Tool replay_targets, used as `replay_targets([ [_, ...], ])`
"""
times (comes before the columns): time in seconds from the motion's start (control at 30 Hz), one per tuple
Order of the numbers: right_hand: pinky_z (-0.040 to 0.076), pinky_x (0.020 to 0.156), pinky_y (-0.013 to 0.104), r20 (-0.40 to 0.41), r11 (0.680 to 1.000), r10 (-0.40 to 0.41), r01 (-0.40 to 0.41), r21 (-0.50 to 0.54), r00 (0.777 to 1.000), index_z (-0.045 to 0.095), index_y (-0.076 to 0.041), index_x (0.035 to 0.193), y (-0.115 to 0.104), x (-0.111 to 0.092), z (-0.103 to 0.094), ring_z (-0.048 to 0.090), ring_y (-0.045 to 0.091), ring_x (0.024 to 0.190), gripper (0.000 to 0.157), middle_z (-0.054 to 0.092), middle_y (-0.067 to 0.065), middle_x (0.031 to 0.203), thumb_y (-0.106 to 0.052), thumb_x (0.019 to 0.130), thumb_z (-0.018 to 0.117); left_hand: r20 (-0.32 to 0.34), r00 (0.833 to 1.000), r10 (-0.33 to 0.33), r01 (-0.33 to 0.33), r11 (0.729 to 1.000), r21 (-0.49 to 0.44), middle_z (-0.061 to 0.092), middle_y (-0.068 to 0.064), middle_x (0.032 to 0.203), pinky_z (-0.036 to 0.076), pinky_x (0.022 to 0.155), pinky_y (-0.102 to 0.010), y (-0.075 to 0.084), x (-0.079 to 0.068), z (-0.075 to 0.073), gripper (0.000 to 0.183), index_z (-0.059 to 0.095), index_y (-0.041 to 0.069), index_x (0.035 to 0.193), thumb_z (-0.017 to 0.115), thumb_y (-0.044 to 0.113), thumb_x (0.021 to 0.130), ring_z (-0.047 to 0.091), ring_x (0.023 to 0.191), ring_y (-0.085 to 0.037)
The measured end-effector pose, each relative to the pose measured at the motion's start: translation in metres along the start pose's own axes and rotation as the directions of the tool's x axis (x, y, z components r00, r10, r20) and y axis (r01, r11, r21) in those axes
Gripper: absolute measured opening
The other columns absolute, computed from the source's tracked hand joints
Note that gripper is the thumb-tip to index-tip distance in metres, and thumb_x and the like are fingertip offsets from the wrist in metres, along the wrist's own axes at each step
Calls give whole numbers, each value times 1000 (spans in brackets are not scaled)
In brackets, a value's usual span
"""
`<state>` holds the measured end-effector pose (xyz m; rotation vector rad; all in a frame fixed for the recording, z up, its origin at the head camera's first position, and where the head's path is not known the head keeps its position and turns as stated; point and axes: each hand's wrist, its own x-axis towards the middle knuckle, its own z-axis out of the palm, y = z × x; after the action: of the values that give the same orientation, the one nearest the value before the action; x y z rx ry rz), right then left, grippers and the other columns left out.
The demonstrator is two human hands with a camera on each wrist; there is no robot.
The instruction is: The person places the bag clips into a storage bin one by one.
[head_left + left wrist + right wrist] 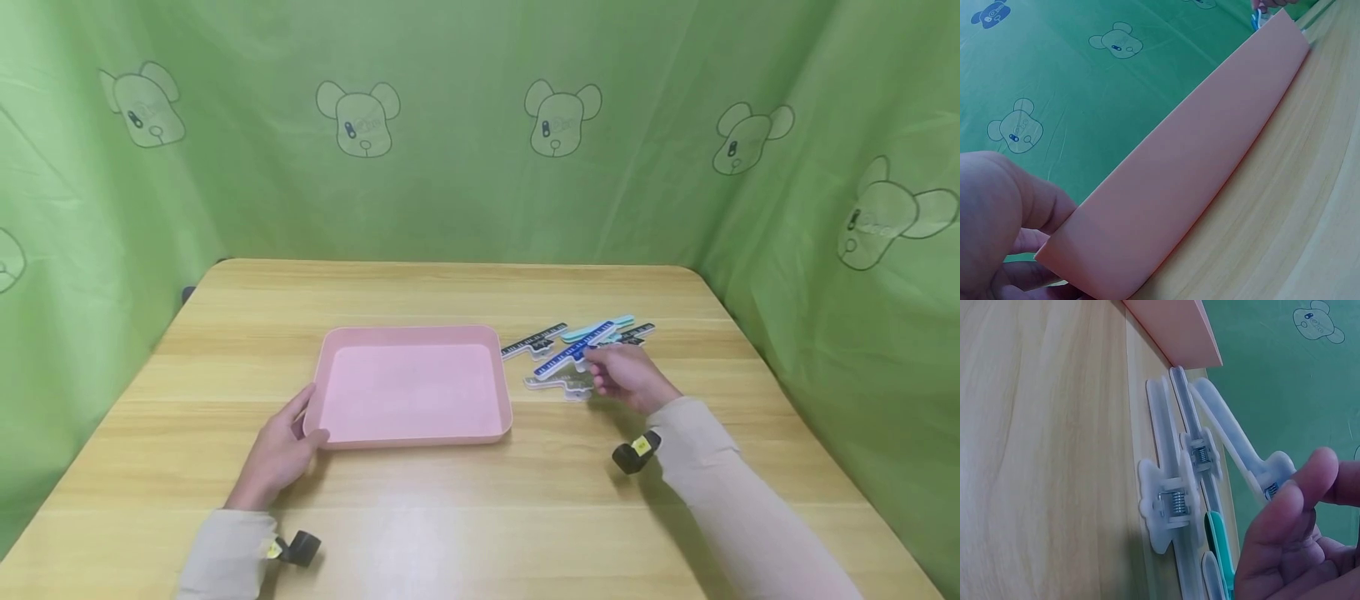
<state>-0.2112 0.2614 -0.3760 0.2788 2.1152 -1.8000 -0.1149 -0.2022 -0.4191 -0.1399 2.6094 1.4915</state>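
Observation:
My right hand (632,377) pinches a blue sheet-music clip (558,363) with a piano-key pattern, by its handle between thumb and fingertips. In the right wrist view this clip (1225,422) is raised at a tilt above the others, its pale underside and spring showing. Around it lie a black piano-key clip (528,342), a grey clip (551,383), a light teal clip (624,322) and another black clip (643,330), partly overlapping. My left hand (276,454) grips the near left corner of a pink tray (412,392), thumb and fingers about its rim.
The wooden table (420,508) carries the tray at centre left and the clips just right of it. A green curtain (465,200) with bear-head drawings encloses the back and sides. Each wrist wears a small black camera.

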Motion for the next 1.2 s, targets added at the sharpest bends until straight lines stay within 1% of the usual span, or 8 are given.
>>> replay_targets([
  [0.13,47,51,17,5,1000,-7,7,3,1000,51,-2,104,0,0,2,49,3,55,14,53,-6,68,-15,101,48,1,1000,4,-4,1000,-3,21,-23,155,23,114,-51,0,0,0,75,19,8,155,59,9,92,30,138,-41],
  [0.27,47,51,18,10,1000,-7,7,1,1000,51,-1,104,-1,-2,3,48,3,55,14,53,-5,68,-14,101,48,1,1000,8,-8,1000,0,22,-23,155,23,114,-51,0,0,0,75,19,8,155,59,9,92,32,137,-42],
  [0.47,47,52,18,24,999,-19,20,-27,1000,52,-1,104,-4,-3,5,49,4,55,15,53,-5,69,-14,101,48,-3,1000,21,-21,1000,0,22,-24,155,24,113,-50,-1,1,0,75,19,7,155,59,9,91,33,136,-41],
  [0.63,47,52,19,37,999,-20,21,-38,999,52,-1,101,-3,-3,6,49,4,56,14,54,-4,69,-15,101,48,0,1000,19,-19,1000,-4,22,-24,155,25,113,-50,-1,1,0,75,19,7,155,59,9,91,33,136,-41],
  [0.8,47,52,18,38,999,-19,20,-35,999,52,-1,100,-2,-3,7,49,4,55,14,54,-4,69,-15,101,49,3,1000,19,-19,1000,0,22,-23,155,25,113,-51,-1,1,0,75,18,7,155,59,9,92,33,136,-42],
  [0.97,47,51,18,36,999,-21,22,-29,999,52,-2,99,-3,-4,9,49,4,54,13,54,-5,67,-15,100,49,9,1000,28,-28,999,-15,21,-23,155,28,112,-49,-2,2,0,76,18,7,155,59,8,91,35,135,-41],
  [1.2,46,50,18,35,1000,-21,22,-21,999,54,-3,98,-4,-5,12,49,4,54,13,54,-6,66,-15,99,50,-2,1000,27,-27,1000,-10,22,-23,155,27,113,-49,-2,2,0,76,19,7,155,59,8,91,34,136,-41],
])
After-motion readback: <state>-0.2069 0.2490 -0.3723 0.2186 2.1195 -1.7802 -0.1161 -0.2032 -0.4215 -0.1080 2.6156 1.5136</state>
